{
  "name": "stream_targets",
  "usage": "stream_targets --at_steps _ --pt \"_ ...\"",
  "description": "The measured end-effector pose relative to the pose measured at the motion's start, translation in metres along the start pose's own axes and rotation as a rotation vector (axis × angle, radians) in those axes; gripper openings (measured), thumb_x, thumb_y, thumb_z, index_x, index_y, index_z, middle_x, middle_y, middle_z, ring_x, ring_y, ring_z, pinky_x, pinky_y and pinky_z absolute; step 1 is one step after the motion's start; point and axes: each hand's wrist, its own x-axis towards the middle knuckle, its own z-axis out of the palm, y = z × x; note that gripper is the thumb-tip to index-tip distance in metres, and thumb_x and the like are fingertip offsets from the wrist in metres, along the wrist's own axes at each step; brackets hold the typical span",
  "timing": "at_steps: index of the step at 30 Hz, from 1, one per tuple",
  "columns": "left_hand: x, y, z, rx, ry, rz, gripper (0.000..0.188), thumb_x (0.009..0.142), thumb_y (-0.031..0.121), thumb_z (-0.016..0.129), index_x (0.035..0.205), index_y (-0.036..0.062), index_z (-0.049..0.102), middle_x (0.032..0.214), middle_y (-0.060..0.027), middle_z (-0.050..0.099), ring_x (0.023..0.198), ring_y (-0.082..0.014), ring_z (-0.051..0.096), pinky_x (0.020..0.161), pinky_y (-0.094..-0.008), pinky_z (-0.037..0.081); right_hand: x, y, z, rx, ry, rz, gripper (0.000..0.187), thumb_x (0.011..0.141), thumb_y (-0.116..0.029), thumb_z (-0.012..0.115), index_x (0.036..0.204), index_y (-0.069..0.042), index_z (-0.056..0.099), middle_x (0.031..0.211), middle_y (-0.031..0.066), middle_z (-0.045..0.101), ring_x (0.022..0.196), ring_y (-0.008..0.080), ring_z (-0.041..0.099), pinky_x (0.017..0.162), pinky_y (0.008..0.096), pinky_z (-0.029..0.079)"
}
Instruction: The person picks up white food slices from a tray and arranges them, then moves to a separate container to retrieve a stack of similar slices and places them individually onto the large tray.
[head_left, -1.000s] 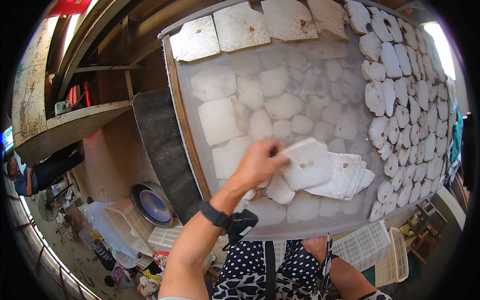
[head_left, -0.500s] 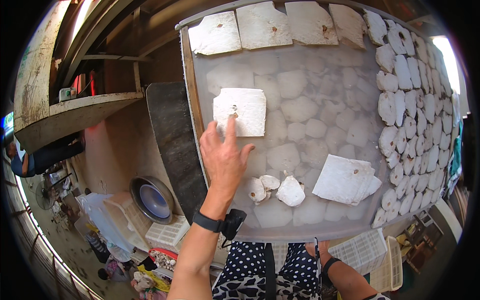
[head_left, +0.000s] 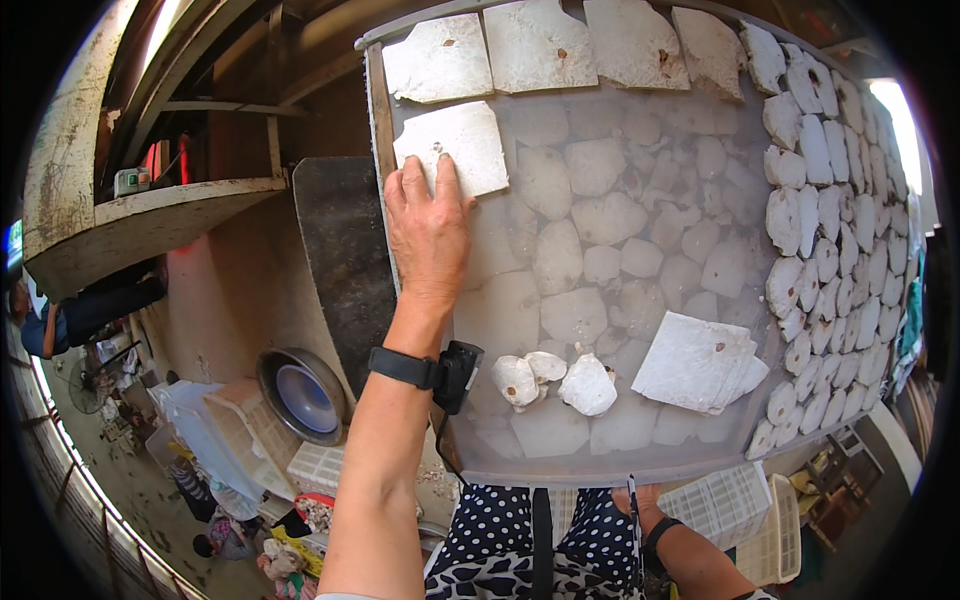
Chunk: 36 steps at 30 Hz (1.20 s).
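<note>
My left hand (head_left: 428,235) reaches across a framed table covered by a translucent sheet (head_left: 520,235). Its fingertips lie on the lower part of a white, roughly square slab (head_left: 465,150) with a small hole, near the left wooden edge. The fingers are extended, not wrapped round it. At the near edge of the table my right hand (head_left: 645,498) is low, its fingers mostly hidden. Larger white slabs (head_left: 540,45) line the far edge. Closer to me lie a few small white chunks (head_left: 588,386) and overlapping white slabs (head_left: 695,360).
Rows of small white pieces (head_left: 820,210) cover the right side; more pieces show dimly beneath the sheet. A dark board (head_left: 345,260) leans left of the table. A metal basin (head_left: 302,395) and plastic crates (head_left: 715,510) stand below. Another person (head_left: 95,310) is at far left.
My left hand and the slab under its fingers have moved away from me and slightly left, closer to the far row. The right hand stays about where it was.
</note>
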Motion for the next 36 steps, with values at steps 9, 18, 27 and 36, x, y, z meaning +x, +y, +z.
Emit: stream_targets --at_steps 9,18,27,36 --pt "0.006 -0.012 0.011 0.099 0.094 0.025 0.040 0.082 0.014 0.064 0.121 0.0090 0.058 0.127 -0.0199 0.052 0.121 -0.0377 0.047 0.097 -0.0448 0.041 0.001 0.007 0.014 -0.093 0.022 -0.070 0.029 0.080 -0.028 0.053 0.102 -0.017 0.069 0.104 0.0101 0.068 0.099 0.0336 0.061 0.089 0.0504 0.044" --pt "-0.102 0.030 -0.058 -0.371 -0.305 0.038 0.064 0.077 0.024 0.076 0.128 -0.0031 0.050 0.117 -0.0254 0.052 0.105 -0.0395 0.054 0.091 -0.0432 0.047 -0.003 0.000 -0.012 -0.076 0.072 -0.082 0.034 0.079 -0.028 0.054 0.108 -0.017 0.067 0.109 0.0105 0.066 0.103 0.0335 0.060 0.092 0.0514 0.043" --pt "-0.180 0.077 -0.068 -0.445 -0.578 -0.234 0.080 0.068 0.008 0.082 0.138 0.0056 0.041 0.120 -0.0244 0.041 0.086 -0.0343 0.060 0.070 -0.0405 0.054 0.004 0.000 -0.004 -0.002 0.088 -0.111 0.031 0.077 -0.027 0.056 0.103 -0.015 0.068 0.102 0.0116 0.067 0.097 0.0351 0.060 0.088 0.0529 0.043" --pt "-0.026 0.111 0.005 -0.754 -0.081 0.026 0.075 0.074 -0.002 0.075 0.140 0.0043 0.039 0.130 -0.0195 0.041 0.081 -0.0244 0.062 0.070 -0.0296 0.055 0.004 0.013 -0.005 -0.032 0.052 -0.132 0.025 0.074 -0.025 0.057 0.092 -0.013 0.071 0.092 0.0119 0.069 0.088 0.0348 0.063 0.081 0.0512 0.047"
